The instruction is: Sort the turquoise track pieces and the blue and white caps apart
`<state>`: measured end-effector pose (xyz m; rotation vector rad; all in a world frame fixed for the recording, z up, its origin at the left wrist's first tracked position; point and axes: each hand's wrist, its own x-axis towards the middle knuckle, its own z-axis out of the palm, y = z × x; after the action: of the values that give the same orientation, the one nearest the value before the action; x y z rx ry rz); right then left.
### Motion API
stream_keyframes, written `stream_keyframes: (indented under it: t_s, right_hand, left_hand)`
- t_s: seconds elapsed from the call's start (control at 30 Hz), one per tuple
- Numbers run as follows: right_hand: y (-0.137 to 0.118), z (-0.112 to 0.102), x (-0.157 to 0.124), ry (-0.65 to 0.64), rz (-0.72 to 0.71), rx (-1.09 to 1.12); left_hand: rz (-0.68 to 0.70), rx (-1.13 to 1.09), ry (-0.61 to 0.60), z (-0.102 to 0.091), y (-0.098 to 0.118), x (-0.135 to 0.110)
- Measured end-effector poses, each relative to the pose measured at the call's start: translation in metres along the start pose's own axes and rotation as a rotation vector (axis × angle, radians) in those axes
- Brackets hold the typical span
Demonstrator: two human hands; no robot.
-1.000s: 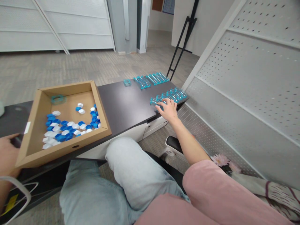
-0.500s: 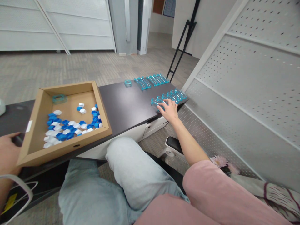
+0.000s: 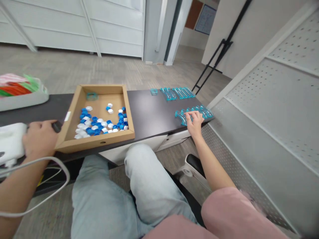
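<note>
My right hand is at the near right of the dark table, its thumb and fingertips pinched together on a clear teal curved plastic piece. This is the leftmost of a row of similar teal pieces, partly hidden by my fingers. At the left, my left hand is closed around a small black object whose end sticks out beside a cardboard tray. Inside that tray lie several blue and white hexagonal pieces and a clear teal frame.
Teal strips, wavy teal pieces and a small teal square sit along the table's back edge. A white basket with colourful items and a white device with a cable are at left. A perforated panel rises at right.
The view has swung left, bringing in the white basket and white device. My right fingers, spread over the leftmost teal piece before, have drawn together on it. My left hand stays by the tray.
</note>
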<state>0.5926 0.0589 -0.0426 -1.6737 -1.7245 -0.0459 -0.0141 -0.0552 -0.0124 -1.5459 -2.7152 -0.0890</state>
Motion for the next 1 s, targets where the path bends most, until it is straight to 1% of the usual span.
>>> stream_keyframes:
  t_s: [0.03,0.07,0.13,0.23,0.3,0.37,0.47,0.57,0.6,0.67,0.73,0.8,0.87,0.9,0.97,1.0]
  right_hand:
    - [-0.016,0.002,0.001,-0.047,-0.058,0.011]
    - [-0.033,0.005,0.003,-0.107,-0.118,0.021]
    - [-0.076,0.017,0.008,-0.244,-0.246,0.038]
    - [-0.150,0.047,0.024,-0.441,-0.462,0.084]
    - [-0.204,0.078,0.039,-0.530,-0.605,0.137]
    - [-0.256,0.116,0.056,-0.606,-0.705,0.157]
    - [-0.327,0.177,0.079,-0.706,-0.774,0.101]
    - [-0.378,0.227,0.091,-0.783,-0.780,0.022]
    - [-0.391,0.239,0.093,-0.796,-0.762,-0.008]
    - [-0.408,0.257,0.093,-0.803,-0.724,-0.066]
    - [-0.417,0.268,0.093,-0.793,-0.739,-0.096]
    - [-0.419,0.271,0.093,-0.776,-0.807,-0.081]
    - [-0.415,0.266,0.096,-0.748,-0.872,-0.035]
    - [-0.409,0.260,0.099,-0.725,-0.891,-0.009]
    - [-0.391,0.243,0.110,-0.661,-0.900,0.027]
    - [-0.378,0.232,0.118,-0.621,-0.892,0.035]
  left_hand:
    - [-0.052,-0.040,-0.019,-0.001,-0.003,-0.003]
    - [-0.069,-0.090,-0.046,-0.003,-0.004,-0.006]
    - [-0.055,-0.153,-0.067,-0.008,-0.002,-0.010]
    - [-0.067,-0.198,-0.041,-0.011,0.003,-0.011]
    - [-0.064,-0.216,-0.024,-0.009,0.004,-0.011]
    - [-0.052,-0.224,-0.006,-0.006,0.002,-0.011]
    - [-0.036,-0.219,0.026,0.000,-0.001,-0.010]
    - [-0.053,-0.199,0.049,0.006,-0.004,-0.007]
    - [-0.058,-0.195,0.053,0.007,-0.004,-0.006]
    - [-0.054,-0.199,0.061,0.010,-0.005,-0.005]
    - [-0.038,-0.211,0.068,0.012,-0.006,-0.005]
    - [-0.026,-0.216,0.070,0.012,-0.007,-0.005]
    - [-0.028,-0.216,0.065,0.010,-0.006,-0.006]
    - [-0.034,-0.217,0.062,0.009,-0.006,-0.007]
    - [-0.044,-0.221,0.050,0.007,-0.005,-0.008]
    - [-0.042,-0.223,0.041,0.006,-0.004,-0.008]
